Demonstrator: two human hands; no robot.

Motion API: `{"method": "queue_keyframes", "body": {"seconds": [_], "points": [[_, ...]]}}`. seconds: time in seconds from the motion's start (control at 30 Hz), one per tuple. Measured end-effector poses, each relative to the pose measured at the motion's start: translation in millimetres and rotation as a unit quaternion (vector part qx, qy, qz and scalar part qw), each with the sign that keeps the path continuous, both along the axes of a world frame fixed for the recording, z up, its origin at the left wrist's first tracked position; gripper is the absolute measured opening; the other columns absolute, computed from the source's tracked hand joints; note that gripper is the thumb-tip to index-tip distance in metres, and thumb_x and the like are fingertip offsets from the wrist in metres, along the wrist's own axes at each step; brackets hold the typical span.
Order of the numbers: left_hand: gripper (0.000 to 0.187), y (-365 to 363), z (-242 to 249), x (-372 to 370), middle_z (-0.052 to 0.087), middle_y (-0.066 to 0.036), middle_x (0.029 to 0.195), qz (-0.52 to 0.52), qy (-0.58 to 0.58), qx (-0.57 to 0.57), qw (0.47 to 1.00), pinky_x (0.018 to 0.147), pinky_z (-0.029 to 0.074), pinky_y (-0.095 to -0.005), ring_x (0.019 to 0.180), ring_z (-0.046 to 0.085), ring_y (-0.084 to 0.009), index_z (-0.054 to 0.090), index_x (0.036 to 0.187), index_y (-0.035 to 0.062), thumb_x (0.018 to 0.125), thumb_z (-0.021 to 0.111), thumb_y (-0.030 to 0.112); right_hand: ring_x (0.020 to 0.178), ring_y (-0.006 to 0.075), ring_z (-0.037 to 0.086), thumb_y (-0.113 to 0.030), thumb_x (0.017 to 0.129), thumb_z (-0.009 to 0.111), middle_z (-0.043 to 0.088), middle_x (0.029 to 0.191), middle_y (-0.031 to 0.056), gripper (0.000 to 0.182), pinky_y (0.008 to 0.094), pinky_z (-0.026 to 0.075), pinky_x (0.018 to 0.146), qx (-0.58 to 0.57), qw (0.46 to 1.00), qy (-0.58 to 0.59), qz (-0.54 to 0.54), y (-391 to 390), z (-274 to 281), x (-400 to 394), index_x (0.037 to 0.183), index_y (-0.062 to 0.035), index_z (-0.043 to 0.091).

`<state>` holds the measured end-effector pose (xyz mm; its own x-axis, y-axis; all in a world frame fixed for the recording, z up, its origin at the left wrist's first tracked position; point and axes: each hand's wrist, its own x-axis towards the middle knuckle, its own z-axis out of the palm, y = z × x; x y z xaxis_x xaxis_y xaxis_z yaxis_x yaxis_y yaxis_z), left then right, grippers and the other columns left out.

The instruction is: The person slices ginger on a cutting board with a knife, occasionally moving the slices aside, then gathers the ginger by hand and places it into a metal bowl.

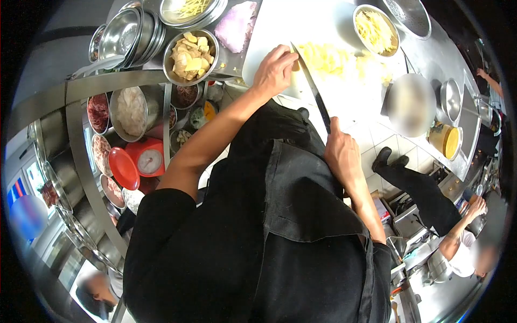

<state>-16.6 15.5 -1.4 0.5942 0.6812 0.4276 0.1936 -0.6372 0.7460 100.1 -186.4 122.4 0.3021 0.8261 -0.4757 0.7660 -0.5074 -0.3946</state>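
The right hand (342, 153) has its fingers clenched around the handle of a long knife (312, 89), whose blade runs toward 11 o'clock onto the white cutting board (280, 21); the left hand (274, 70), at 10 o'clock from the right, has its fingers curled down on a pale yellow piece (295, 65) touching the blade; a heap of cut yellow strips (326, 56) lies on the board just beside the blade at its 2 o'clock; a steel bowl of yellow chunks (192, 56) stands at 9 o'clock from the left hand on the tabletop (447, 48); another bowl of strips (376, 29) sits at 1 o'clock from the heap; a co-worker (431, 202) bends at 4 o'clock.
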Motion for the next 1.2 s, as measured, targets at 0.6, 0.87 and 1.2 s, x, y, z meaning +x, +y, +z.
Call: {"method": "queue_keyframes", "body": {"seconds": [0.6,0.87,1.2], "points": [[0.021,-0.8,-0.8,-0.9,0.055,-0.013,0.093,0.013,0.001,0.000,1.000,0.076,0.049,-0.0405,0.087,0.058,-0.0314,0.062,0.096,0.0000,0.076,0.059,-0.006,0.064,0.0477,0.062,0.003,0.080,0.048,0.059,0.064,0.0290,0.030,0.0565,0.047,0.058,0.068,0.997,-0.006,0.031,22.4,-38.1,-0.8,0.109,0.0022,0.042],[0.019,0.1,-0.5,0.0,0.055,-0.012,0.092,0.014,0.003,-0.006,1.000,0.076,0.049,-0.0408,0.087,0.058,-0.0320,0.062,0.094,0.0008,0.076,0.060,-0.005,0.065,0.0496,0.061,0.004,0.079,0.047,0.060,0.065,0.0301,0.026,0.0577,0.047,0.060,0.093,0.995,-0.007,0.019,48.9,-36.1,-0.5,0.104,0.0008,0.040],[0.015,-1.6,-0.4,-1.5,0.055,-0.012,0.093,0.015,0.001,-0.014,1.000,0.076,0.049,-0.0408,0.087,0.058,-0.0317,0.061,0.092,0.0014,0.078,0.060,-0.003,0.067,0.0502,0.061,0.003,0.080,0.047,0.061,0.068,0.0309,0.026,0.0576,0.048,0.062,0.092,0.996,-0.009,0.017,64.9,-71.1,-5.5,0.104,0.0006,0.039]]}}
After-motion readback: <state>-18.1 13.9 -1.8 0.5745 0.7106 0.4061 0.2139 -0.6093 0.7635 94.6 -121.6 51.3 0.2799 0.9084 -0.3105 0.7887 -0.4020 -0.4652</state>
